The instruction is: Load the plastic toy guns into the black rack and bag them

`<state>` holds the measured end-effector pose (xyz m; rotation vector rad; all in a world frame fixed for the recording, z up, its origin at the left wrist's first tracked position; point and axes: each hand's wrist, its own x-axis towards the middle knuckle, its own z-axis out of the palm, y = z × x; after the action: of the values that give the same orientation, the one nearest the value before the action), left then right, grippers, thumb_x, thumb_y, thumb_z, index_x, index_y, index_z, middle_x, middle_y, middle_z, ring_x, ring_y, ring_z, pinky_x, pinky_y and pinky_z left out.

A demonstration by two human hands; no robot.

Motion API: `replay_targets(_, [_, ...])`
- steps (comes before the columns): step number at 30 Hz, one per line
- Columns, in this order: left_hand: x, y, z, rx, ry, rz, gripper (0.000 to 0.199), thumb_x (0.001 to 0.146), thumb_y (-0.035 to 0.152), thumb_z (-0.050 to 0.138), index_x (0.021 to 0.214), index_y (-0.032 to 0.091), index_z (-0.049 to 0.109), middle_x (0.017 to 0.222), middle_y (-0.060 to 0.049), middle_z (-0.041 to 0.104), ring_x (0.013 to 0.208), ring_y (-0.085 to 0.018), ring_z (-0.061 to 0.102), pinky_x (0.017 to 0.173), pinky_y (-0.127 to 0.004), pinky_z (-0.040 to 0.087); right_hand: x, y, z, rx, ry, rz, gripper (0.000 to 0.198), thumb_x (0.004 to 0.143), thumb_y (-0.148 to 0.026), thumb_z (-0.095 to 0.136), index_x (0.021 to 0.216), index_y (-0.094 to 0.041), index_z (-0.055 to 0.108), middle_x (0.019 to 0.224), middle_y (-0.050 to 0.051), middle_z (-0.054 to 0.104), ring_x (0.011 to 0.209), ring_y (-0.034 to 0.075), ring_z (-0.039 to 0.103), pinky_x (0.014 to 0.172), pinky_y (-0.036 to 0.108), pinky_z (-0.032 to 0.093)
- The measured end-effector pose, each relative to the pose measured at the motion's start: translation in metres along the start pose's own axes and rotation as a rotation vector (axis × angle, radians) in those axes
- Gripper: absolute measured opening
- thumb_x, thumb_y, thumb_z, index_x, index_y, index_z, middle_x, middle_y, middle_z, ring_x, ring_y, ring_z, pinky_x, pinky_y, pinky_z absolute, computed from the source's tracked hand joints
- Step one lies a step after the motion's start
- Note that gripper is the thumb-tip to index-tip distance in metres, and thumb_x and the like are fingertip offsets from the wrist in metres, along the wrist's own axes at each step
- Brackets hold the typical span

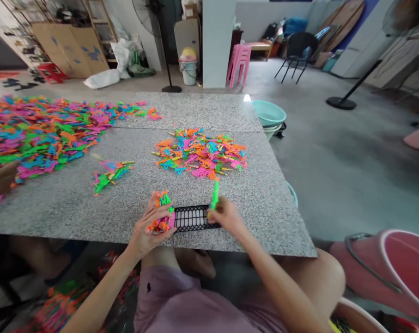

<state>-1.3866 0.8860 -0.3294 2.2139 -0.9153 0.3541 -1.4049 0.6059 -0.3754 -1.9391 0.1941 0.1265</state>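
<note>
A black plastic lattice basket [191,218] lies near the table's front edge, between my hands. My left hand [148,226] is wrapped round a bunch of small orange, green and pink plastic pieces [166,201] at the basket's left end. At the right end, my right hand [228,216] pinches a bright green plastic piece [215,194], blurred and pointing up, with something yellow at its lower end. Beyond the basket spreads a pile of toy-like plastic pieces [202,152] in mixed colours, some with yellow tips. A smaller cluster [112,175] lies to its left.
A large heap of coloured pieces [53,129] covers the left of the speckled table [261,203]. Another person's hand [1,180] shows at the far left edge. A pink bucket [385,263] stands on the right, and teal basins [270,113] sit beyond the table's right edge.
</note>
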Motion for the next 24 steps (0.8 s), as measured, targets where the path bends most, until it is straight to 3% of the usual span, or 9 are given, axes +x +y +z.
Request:
replay_targets(3, [0.001,-0.001,0.0,-0.013,-0.008,-0.016,0.019,0.088,0.035,0.069,0.101,0.021,0.067,0.125,-0.012,0.072,0.14,-0.032,0.049,0.116,-0.057,0.041,0.012,-0.022,0.06,0.042,-0.034,-0.089,0.019,0.078,-0.021,0.069,0.095,-0.022,0.059,0.078,-0.002,0.07,0.074,0.017,0.071,0.07,0.028,0.057])
replay_targets(7, [-0.001,-0.001,0.0,-0.002,-0.011,-0.02,0.019,0.088,0.037,0.069,0.1,0.021,0.068,0.123,-0.012,0.072,0.127,-0.03,0.062,0.113,-0.053,0.046,0.035,-0.045,0.086,-0.212,-0.103,-0.19,0.02,0.077,-0.02,0.07,0.096,-0.02,0.063,0.077,-0.001,0.071,0.075,0.018,0.07,0.07,0.025,0.05])
replay_targets(10, [-0.004,0.0,0.004,0.006,0.006,-0.015,0.018,0.088,0.035,0.069,0.101,0.022,0.068,0.123,-0.012,0.072,0.122,-0.029,0.065,0.113,-0.053,0.046,0.041,-0.055,0.084,-0.477,-0.137,-0.243,0.031,0.081,-0.023,0.069,0.111,-0.019,0.065,0.084,0.005,0.074,0.082,0.022,0.071,0.071,0.026,0.048])
replay_targets(13, [-0.004,0.002,0.005,0.001,0.036,-0.011,0.018,0.089,0.033,0.069,0.103,0.022,0.069,0.13,-0.01,0.069,0.131,-0.029,0.059,0.113,-0.053,0.045,0.042,-0.062,0.084,-0.617,-0.187,-0.313,0.043,0.082,-0.024,0.069,0.124,-0.02,0.061,0.094,0.008,0.076,0.086,0.023,0.071,0.071,0.027,0.048])
replay_targets(19, [0.007,-0.006,-0.012,0.043,-0.068,0.127,0.022,0.088,0.036,0.07,0.108,0.027,0.07,0.115,-0.003,0.076,0.144,-0.032,0.043,0.117,-0.057,0.041,0.048,-0.067,0.086,-0.529,-0.249,-0.377,0.029,0.074,-0.025,0.078,0.102,-0.024,0.069,0.084,0.0,0.074,0.08,0.02,0.07,0.067,0.023,0.046])
replay_targets(22, [0.012,-0.012,-0.017,0.09,-0.102,0.157,0.027,0.086,0.039,0.071,0.111,0.029,0.07,0.115,-0.001,0.076,0.145,-0.033,0.041,0.116,-0.058,0.042,0.054,-0.063,0.063,-0.519,-0.236,-0.427,0.036,0.075,-0.024,0.08,0.109,-0.028,0.067,0.097,-0.006,0.074,0.081,0.014,0.069,0.072,0.019,0.049])
replay_targets(24, [0.011,-0.014,-0.017,0.104,-0.118,0.146,0.027,0.087,0.039,0.07,0.113,0.029,0.069,0.119,-0.001,0.075,0.144,-0.034,0.044,0.112,-0.057,0.046,0.063,-0.057,0.035,-0.55,-0.114,-0.381,0.035,0.085,-0.021,0.071,0.119,-0.026,0.063,0.117,0.001,0.071,0.09,0.014,0.068,0.084,0.023,0.051])
